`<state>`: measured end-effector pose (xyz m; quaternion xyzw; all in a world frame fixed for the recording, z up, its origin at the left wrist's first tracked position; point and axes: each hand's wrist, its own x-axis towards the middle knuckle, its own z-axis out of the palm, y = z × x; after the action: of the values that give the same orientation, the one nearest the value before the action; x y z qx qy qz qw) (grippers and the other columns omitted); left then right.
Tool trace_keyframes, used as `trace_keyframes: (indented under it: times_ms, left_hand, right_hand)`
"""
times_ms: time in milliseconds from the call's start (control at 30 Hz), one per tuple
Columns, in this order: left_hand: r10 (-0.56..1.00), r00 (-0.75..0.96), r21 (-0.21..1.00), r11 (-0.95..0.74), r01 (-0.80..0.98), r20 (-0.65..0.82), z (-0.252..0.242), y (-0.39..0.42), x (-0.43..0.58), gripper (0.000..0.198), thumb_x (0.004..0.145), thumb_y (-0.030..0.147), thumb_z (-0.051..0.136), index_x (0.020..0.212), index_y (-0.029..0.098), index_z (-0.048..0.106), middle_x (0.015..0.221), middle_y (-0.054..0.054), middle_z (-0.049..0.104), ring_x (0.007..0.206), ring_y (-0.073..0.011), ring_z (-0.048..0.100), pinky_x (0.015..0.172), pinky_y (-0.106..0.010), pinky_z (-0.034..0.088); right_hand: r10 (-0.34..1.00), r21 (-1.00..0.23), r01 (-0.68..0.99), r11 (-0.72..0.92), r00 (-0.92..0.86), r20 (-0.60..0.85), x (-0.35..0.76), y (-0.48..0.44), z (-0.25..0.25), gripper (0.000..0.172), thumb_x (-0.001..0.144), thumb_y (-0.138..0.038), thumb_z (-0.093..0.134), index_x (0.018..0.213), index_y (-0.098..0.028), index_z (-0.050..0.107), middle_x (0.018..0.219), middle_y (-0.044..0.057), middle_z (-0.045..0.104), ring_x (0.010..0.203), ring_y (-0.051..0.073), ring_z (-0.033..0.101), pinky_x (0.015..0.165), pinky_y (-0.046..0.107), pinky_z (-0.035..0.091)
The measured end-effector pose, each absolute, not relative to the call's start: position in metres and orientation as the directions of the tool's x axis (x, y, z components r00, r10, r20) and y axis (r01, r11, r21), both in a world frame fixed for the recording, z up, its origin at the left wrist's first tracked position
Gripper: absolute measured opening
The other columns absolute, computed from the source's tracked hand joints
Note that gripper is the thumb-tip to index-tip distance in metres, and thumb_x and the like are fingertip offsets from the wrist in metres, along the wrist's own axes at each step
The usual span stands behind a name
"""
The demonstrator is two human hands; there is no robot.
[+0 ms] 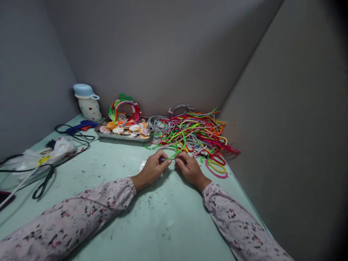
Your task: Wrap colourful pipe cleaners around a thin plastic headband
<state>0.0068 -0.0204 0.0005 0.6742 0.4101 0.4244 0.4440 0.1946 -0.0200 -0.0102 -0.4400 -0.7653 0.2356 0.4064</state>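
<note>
My left hand point(153, 167) is closed in a pinch over the middle of the table, on a green pipe cleaner point(175, 155). A small purple bit shows between its fingers. Close beside it, my right hand point(190, 169) pinches the same work, with a short thin greyish piece visible between the two hands. The pipe cleaner's loose green length rises behind the fingertips toward a heap of coloured pipe cleaners point(197, 127). How the pieces join is too small to make out. A white object point(141, 165) lies partly hidden behind my left hand.
Behind stands a metal tray point(123, 137) of seashells with colourful pipe cleaner rings point(138, 113) on it. Coiled grey wire point(160, 124) lies alongside. At left are a bottle point(89, 105), a blue tool point(80, 127), black cables point(88, 145) and a plastic bag point(61, 150). Walls enclose the table.
</note>
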Motion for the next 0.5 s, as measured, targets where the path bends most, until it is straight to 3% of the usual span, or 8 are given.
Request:
trace_keyframes:
  times_ms: [500]
  left_hand:
    - [0.936,0.293,0.963,-0.240,0.125,0.195,-0.0034,-0.0201,0.0064,0.020,0.082,0.036,0.057,0.080,0.018,0.049,0.057,0.006,0.050,0.049,-0.0088,0.047,0.048,-0.020,0.037]
  right_hand:
    - [0.844,-0.695,0.479,0.536,-0.324,0.428,0.1953,-0.0200,-0.0090,0.015,0.092,-0.028,0.046,0.098,-0.020,0.057,0.072,-0.001,0.063,0.063,0.013,0.059,0.063,0.024,0.044]
